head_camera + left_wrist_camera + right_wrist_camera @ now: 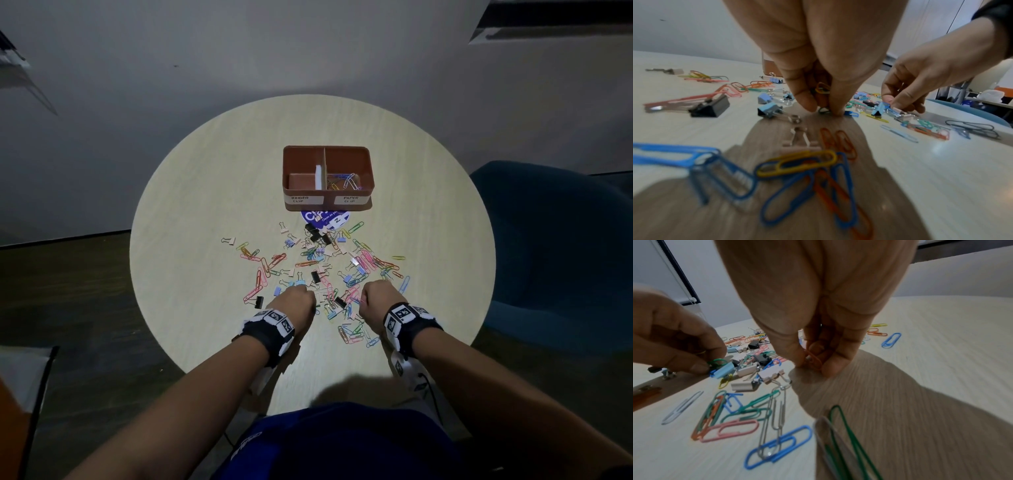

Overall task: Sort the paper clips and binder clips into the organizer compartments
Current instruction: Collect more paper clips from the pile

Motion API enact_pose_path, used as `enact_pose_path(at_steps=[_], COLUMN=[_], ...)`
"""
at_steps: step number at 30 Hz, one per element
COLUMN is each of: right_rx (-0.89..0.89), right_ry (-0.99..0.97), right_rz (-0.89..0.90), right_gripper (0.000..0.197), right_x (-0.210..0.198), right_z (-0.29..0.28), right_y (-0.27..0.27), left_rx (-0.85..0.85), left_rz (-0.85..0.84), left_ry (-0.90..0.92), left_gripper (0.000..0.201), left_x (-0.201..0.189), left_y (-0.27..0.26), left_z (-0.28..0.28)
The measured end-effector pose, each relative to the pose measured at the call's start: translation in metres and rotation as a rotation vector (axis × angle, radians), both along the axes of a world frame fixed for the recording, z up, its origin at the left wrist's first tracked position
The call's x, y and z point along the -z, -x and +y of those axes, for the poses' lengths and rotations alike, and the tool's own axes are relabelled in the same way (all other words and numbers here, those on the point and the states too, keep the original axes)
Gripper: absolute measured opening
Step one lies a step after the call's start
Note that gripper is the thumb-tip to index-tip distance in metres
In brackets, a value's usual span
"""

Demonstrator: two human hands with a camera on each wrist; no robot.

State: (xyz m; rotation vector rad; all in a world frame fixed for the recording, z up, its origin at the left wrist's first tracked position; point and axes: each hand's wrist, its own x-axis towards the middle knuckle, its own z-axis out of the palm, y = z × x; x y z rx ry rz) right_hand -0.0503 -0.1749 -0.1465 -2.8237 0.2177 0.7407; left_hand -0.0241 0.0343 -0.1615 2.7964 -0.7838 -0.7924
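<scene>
A brown organizer (pixel 368 171) stands at the far middle of the round table (pixel 205 192). Its left compartment is labelled BINDER CLIP; the right one, labelled PAPER CLIP, holds several paper clips (pixel 346 181). Coloured paper clips and binder clips (pixel 318 263) lie scattered in front of it. My left hand (pixel 298 298) (pixel 824 110) reaches down into the pile and pinches a green paper clip (pixel 823 110) (pixel 717 361) against the table, with an orange-yellow clip (pixel 822 88) tucked in its fingers. My right hand (pixel 376 294) (pixel 813 366) pinches an orange paper clip (pixel 813 360) at the table.
A round blue printed disc (pixel 325 217) lies just before the organizer. A blue chair (pixel 548 257) stands off the table's right edge. Black (pixel 715 107) and light blue (pixel 768 110) binder clips lie left of my left hand. More paper clips (pixel 356 332) lie between my wrists.
</scene>
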Motion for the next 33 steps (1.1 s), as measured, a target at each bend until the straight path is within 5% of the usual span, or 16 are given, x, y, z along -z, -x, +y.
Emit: enact_pose_path(at_steps=[6,12,23,33], right_rx=[-0.009,0.140,0.118,0.307], right_ry=[-0.082,-0.197,-0.158,-0.364], right_rz=[0.010,-0.051,0.011,-0.085], right_gripper=[0.019,0.012,0.016,0.010], right_x=[-0.005,-0.015,-0.012,-0.023], right_z=[-0.002,-0.009,-0.008,-0.016], right_y=[0.005,0.005,0.005,0.007], left_rx=[0.019,-0.179,0.138,0.174], left_rz=[-0.005,0.080,-0.038,-0.038], left_ry=[-0.030,0.166,-0.040,-0.115], left_gripper=[0.029,0.023,0.036,0.048], left_x=[0.002,-0.003,-0.004,-0.001], left_y=[0.005,0.002,0.006,0.014], left_z=[0.004,0.007,0.002,0.005])
